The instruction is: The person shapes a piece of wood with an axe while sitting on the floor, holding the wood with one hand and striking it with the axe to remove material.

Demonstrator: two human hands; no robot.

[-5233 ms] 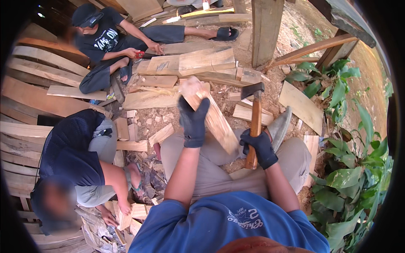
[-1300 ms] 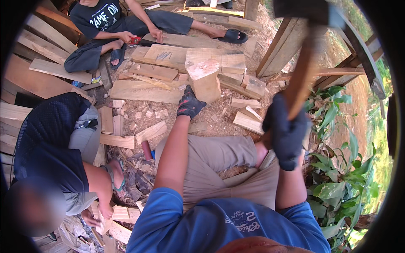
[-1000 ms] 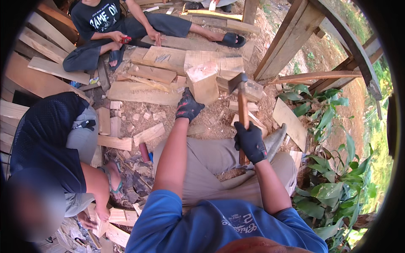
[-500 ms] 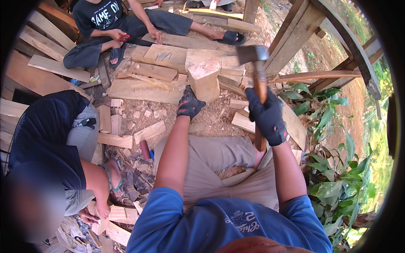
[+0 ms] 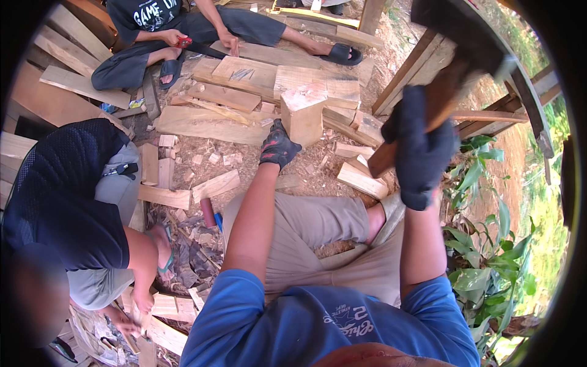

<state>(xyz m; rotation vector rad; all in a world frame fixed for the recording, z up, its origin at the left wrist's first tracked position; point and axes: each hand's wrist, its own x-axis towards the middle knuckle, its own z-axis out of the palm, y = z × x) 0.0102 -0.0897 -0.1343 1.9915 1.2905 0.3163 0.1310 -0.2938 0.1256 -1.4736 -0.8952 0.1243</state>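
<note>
My left hand (image 5: 280,147), in a dark glove, is closed against the near left side of an upright wooden block (image 5: 304,125). The block stands on end, its top face rough and chipped. High on the right, my gloved right hand (image 5: 422,153) is wrapped round the wooden handle of a hatchet (image 5: 445,98). Its dark head, smeared by motion, is raised near the upper right edge of the view, well apart from the block.
Behind the block lie thick timber pieces (image 5: 244,74) and a long plank (image 5: 202,126). Wood chips and offcuts (image 5: 217,185) cover the ground. One person (image 5: 67,196) works close on my left; another (image 5: 202,30) sits beyond the timbers. Leafy plants (image 5: 483,244) grow on my right.
My right hand has lifted the hatchet up and to the right, away from the block. My left hand keeps its hold on the block.
</note>
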